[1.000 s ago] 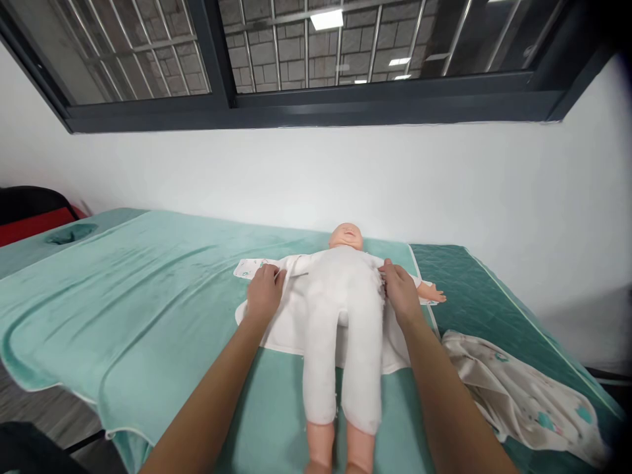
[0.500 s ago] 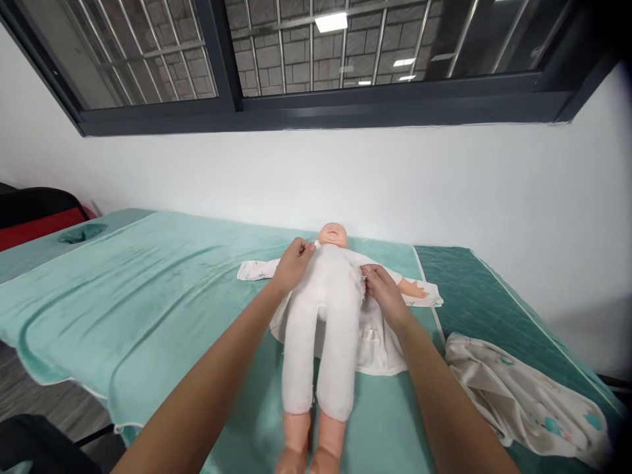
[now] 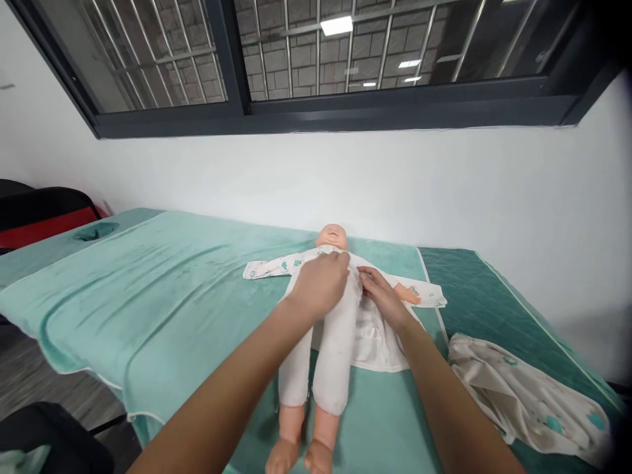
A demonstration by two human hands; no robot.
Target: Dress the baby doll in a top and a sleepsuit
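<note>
A baby doll (image 3: 332, 236) lies on its back, its cloth body and legs white, its bare feet toward me. A white baby shirt (image 3: 269, 268) with a small teal print is on its arms, the sleeves spread to both sides. My left hand (image 3: 323, 283) is closed on the shirt's front edge over the doll's chest; its fingertips are partly hidden. Against the doll's right-hand side in view rests my right hand (image 3: 384, 297), its fingers loosely stretched and touching the body. One doll hand (image 3: 407, 293) shows at the right sleeve.
A teal blanket (image 3: 197, 289) covers the table. Crumpled printed clothing (image 3: 523, 395) lies at the right on a darker green mat (image 3: 459, 283). Behind stands a white wall with a barred window. A black and red object (image 3: 47, 214) is at far left, and a dark seat (image 3: 54, 434) at lower left.
My left hand has moved right across the doll's chest, bringing the shirt's left front over it; the printed left shoulder now shows. My right hand stays by the side, its fingers looser.
</note>
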